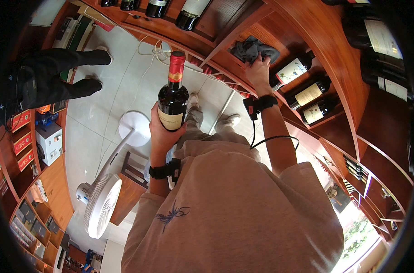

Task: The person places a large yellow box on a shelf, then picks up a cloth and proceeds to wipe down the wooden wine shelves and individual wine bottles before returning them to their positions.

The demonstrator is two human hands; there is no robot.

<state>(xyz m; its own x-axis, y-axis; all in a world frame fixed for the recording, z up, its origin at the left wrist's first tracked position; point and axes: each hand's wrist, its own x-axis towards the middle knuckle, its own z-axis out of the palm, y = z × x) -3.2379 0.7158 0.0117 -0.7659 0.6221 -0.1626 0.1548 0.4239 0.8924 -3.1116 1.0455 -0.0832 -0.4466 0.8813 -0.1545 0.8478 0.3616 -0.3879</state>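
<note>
My left hand (pixel 163 133) is wrapped around the lower body of a dark glass wine bottle (pixel 173 92), which stands upright with a red and gold capsule and a cream label. Up at the wooden wine shelf (pixel 281 34), my right hand (pixel 258 72) presses a crumpled dark grey cloth (pixel 254 47) against a compartment's surface. Part of the cloth spreads beyond my fingers. Right beside that hand, in the same compartment, is a wine bottle with a white illustrated label (pixel 291 71). Past it lie two more bottles with cream labels (pixel 308 95).
More wine bottles (pixel 190 15) line the shelf at the top, and others (pixel 381 37) the upper right. A white standing fan (pixel 102 206) and a wooden chair (pixel 130 194) are to my left. Loose cables (pixel 152 51) trail on the floor. Another person's legs (pixel 73 59) are at upper left.
</note>
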